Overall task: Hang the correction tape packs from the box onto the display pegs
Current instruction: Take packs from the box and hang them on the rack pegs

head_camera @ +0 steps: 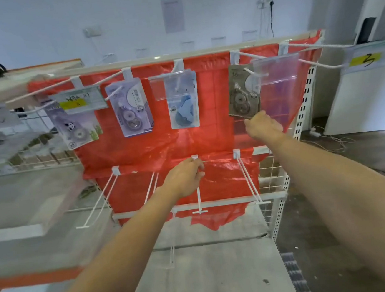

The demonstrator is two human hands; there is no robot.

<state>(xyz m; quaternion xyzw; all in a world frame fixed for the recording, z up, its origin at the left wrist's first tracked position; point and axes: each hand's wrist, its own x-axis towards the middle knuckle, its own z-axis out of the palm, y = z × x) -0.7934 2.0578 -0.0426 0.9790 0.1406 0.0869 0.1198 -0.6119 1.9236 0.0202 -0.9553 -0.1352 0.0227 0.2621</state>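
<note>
Several correction tape packs hang on the upper row of white pegs: a panda pack (75, 125), a purple pack (130, 108), a blue pack (183, 101) and a brown pack (242, 95). My right hand (263, 124) pinches the bottom edge of the brown pack. My left hand (186, 177) is closed around the base of a lower white peg (199, 199), in front of the red plastic backing (153, 140). The box is out of view.
Clear label holders (276, 70) hang at the peg tips, one with a yellow tag marked 3 (365, 60). Lower pegs (249, 180) stick out toward me. A wire basket shelf (28, 149) sits at left, a grey shelf board (211, 270) below.
</note>
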